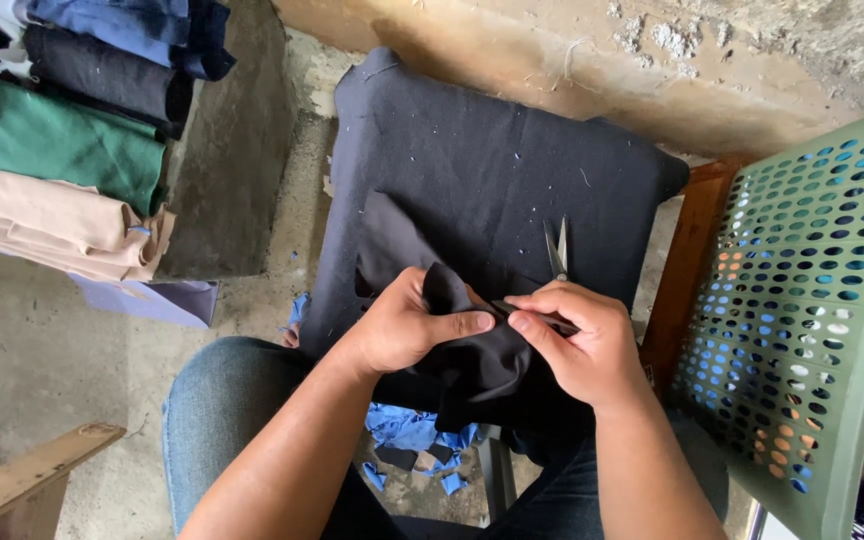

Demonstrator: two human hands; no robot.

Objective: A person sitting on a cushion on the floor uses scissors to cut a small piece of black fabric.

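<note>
At the centre of the frame, just below the middle, I have both hands on a bunched piece of black cloth point(482, 365) held over my lap. My left hand point(402, 325) has its grip closed on the left side of the bunch, thumb pointing right across the top fold. My right hand point(577, 345) has its grip pinched together on the right side, and a pair of small scissors point(556, 252) sticks up out of it: the handle is hidden in the fist, and the two blades point toward the top of the frame, slightly parted. So the cloth lies directly between the two grips, touching both, and the fold I am working lies just left of the right thumb, with the scissors' long axis running nearly straight up and down, tips aimed away from that fold. The right hand is the nearer to the blades. Behind the hands a larger black fabric point(492, 170) is spread flat. A green perforated basket point(812, 300) stands at the right, folded clothes point(62, 150) are stacked at the upper left, and blue scraps point(412, 430) lie on the floor below.
</note>
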